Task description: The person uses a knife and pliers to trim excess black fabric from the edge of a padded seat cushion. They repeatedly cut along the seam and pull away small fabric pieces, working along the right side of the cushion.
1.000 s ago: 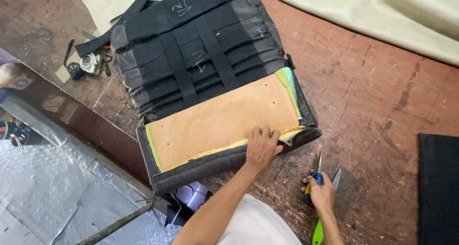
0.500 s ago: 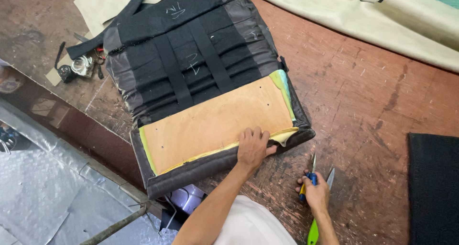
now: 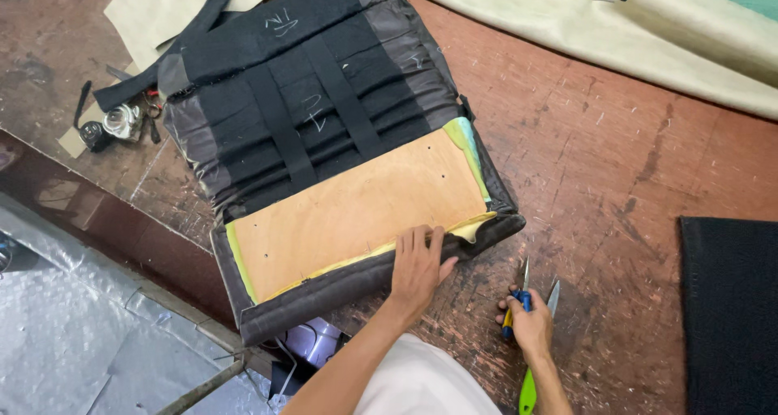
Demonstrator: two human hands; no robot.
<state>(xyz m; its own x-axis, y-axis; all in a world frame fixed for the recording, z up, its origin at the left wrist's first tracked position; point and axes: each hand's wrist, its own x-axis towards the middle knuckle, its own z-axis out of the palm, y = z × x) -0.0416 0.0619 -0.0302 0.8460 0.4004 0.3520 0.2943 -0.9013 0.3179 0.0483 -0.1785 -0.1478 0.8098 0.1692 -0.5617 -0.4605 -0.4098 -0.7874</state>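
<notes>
Pressing left hand (image 3: 417, 267) flat, fingers spread, on the cushion (image 3: 340, 164) edge, low centre; right hand (image 3: 531, 326) closed around scissors (image 3: 525, 289). Keep blades pointed away.

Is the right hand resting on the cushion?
No, the right hand holds scissors on the table; only the left hand presses the cushion.

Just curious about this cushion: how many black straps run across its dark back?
2. Both straps cross the seat cushion side by side: the left strap and the right strap, each reaching the plywood panel. More could be hidden underneath.
</notes>
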